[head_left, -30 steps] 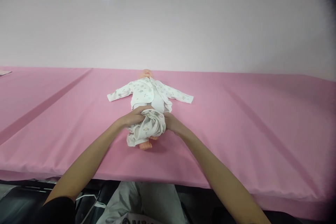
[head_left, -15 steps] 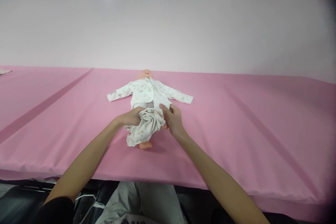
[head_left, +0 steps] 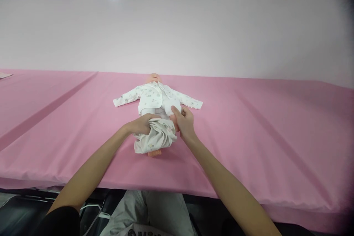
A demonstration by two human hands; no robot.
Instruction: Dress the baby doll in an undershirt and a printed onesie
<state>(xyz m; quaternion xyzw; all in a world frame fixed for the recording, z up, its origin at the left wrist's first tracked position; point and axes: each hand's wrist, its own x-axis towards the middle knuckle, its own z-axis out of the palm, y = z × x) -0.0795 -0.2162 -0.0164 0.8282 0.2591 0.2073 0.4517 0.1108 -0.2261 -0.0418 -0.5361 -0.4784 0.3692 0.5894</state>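
Note:
A baby doll (head_left: 154,77) lies on its back, head away from me, in a white printed jacket (head_left: 151,96) with its sleeves spread out. Bunched white printed baby pants (head_left: 156,138) lie over its lower legs, and one foot (head_left: 154,153) sticks out below them. My left hand (head_left: 142,123) is closed on the upper edge of the pants. On the other side, my right hand (head_left: 184,121) is closed around the doll's bent leg (head_left: 174,121), its thumb by the white cloth at the hip. The pants hide most of the legs.
A pink sheet (head_left: 262,136) covers the padded table under the doll. Behind it rises a white partition (head_left: 177,33). A pale flat item (head_left: 5,75) lies at the far left edge. Dark chairs (head_left: 24,214) and a white cable (head_left: 92,219) are below the table's front edge.
My right hand has shifted slightly up and right with the doll's leg, showing more of it. My left hand and the pants have moved a little to the right.

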